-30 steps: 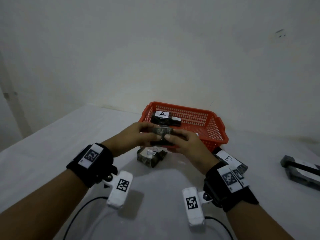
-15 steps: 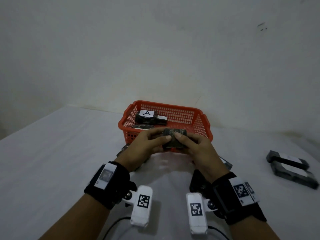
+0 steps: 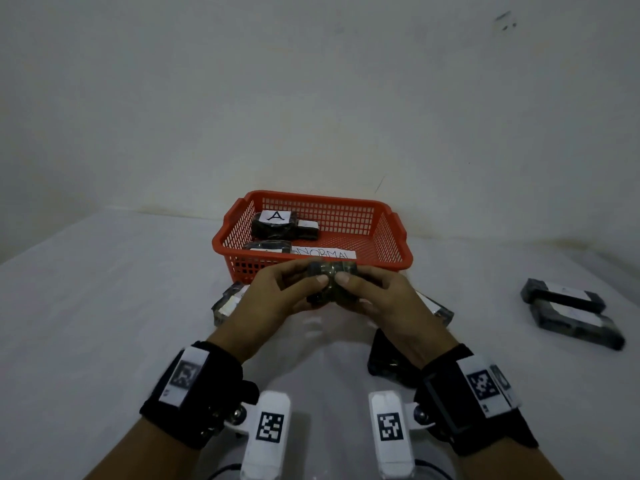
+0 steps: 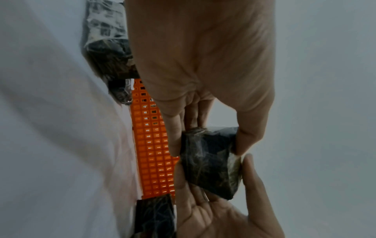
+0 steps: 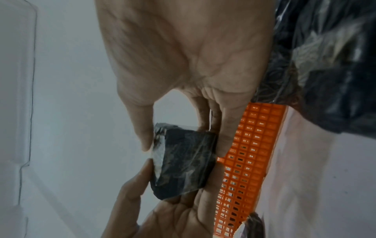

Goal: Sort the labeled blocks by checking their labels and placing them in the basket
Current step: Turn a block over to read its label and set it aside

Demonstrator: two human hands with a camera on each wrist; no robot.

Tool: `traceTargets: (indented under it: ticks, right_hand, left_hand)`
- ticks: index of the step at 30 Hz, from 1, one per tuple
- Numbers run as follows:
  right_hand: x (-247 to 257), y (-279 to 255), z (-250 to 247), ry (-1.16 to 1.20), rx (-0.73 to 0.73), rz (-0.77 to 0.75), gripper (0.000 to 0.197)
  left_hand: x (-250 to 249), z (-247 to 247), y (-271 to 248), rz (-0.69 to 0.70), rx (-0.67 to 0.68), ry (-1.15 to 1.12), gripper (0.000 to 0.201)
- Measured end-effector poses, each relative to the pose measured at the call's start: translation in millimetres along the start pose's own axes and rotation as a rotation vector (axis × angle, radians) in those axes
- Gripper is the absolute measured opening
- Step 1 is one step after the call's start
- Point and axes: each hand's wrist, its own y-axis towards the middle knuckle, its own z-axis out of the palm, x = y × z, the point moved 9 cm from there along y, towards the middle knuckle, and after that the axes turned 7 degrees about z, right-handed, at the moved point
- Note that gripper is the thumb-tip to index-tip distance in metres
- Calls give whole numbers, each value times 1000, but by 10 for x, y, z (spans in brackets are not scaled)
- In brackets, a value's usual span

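Both hands hold one dark wrapped block (image 3: 331,282) just in front of the orange basket (image 3: 394,237). My left hand (image 3: 277,299) grips its left end, thumb on the near face and fingers behind. My right hand (image 3: 384,299) grips its right end the same way. In the left wrist view the block (image 4: 209,161) sits between thumb and fingers; in the right wrist view the block (image 5: 183,161) shows a pale edge. Its label is hidden. In the basket lie a block labelled A (image 3: 275,223), another dark block (image 3: 268,245) and a paper strip reading NORMAL (image 3: 325,253).
More wrapped blocks lie on the white table: one (image 3: 228,301) left of my hands, one (image 3: 436,308) right of them, a dark one (image 3: 388,358) under my right wrist, and two (image 3: 571,311) at the far right. A white wall stands behind the basket.
The view has shifted, so the basket now sits centred and farther up. My hands still hold the block and have turned it slightly between the fingers.
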Motion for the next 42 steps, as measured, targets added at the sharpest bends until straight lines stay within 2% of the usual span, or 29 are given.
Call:
traceTargets:
  ticks: [6,10,14,21,23,27,30,32,34,36,39,42]
  right_hand:
    - [-5,-36,-34,-35,-75,-24,27]
    - [13,-63,1,-42,1,-19,30]
    - [50,-80,-52,-56,-12,-41,34]
    - [93,-101,-76,-59,0,-72,38]
    - [87,-91,-80,-50,-4,-77,42]
    - [-13,-62,-66,2,26,45,46]
    - [-75,-78,-55,53,51,132,30]
    - [-88,-70,-60,61,34,123,24]
    - [-98,-55,-76,47,9,96,27]
    - [-104,-49,-77,11,-4,79,30]
    - [-106,-51,-69,-19,-5,77,27]
    - [-90,-68,-67,-42,0,76,39]
  left_hand:
    - [97,72,-17,-26,51,-69,46]
    - [72,41,8,27,13,-30,36]
    - [73,92,1,26,67,-97,38]
    - [22,126,-34,70,93,-40,44]
    - [-21,89,-39,87,57,-14,50]
    - [-133,53,-38,172,34,34,59]
    - [-144,122,-51,190,83,68,68]
    - [-102,135,-42,181,89,80,70]
    - [-30,133,-28,120,73,26,66]
    - [10,119,-24,61,35,0,53]
    - [-64,115,-30,114,1,109,33]
    - [-111,146,-52,144,14,121,33]
